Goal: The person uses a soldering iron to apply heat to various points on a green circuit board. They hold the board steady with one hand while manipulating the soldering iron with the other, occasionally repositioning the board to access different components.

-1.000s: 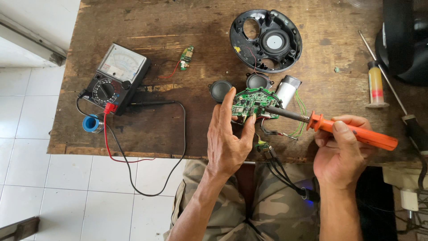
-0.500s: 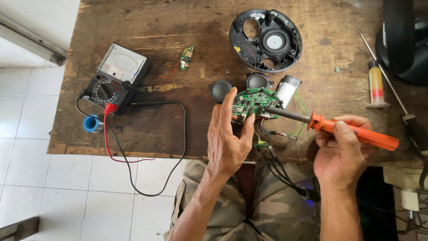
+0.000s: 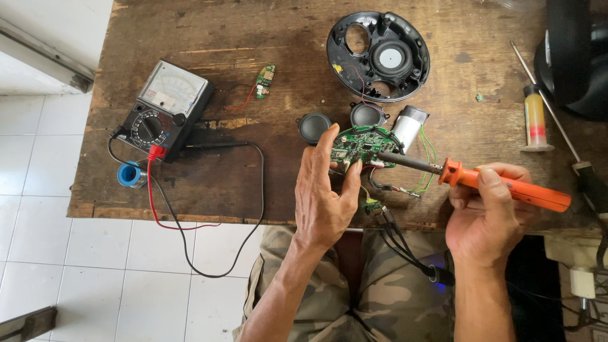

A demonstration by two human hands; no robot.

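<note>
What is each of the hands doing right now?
Left hand: closed on the green circuit board, held by its edge.
Right hand: closed on the orange soldering iron, tip at the board.

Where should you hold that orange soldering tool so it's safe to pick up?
Hold the orange-handled soldering iron by its long orange plastic handle, coming from the right, as the right hand does. The dark metal shaft points left onto the green round circuit board in the left hand, so that end is probably hot.

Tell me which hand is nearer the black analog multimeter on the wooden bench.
Left. The left hand holds the green circuit board, right of the multimeter; the right hand grips the orange soldering iron, farther right.
</note>
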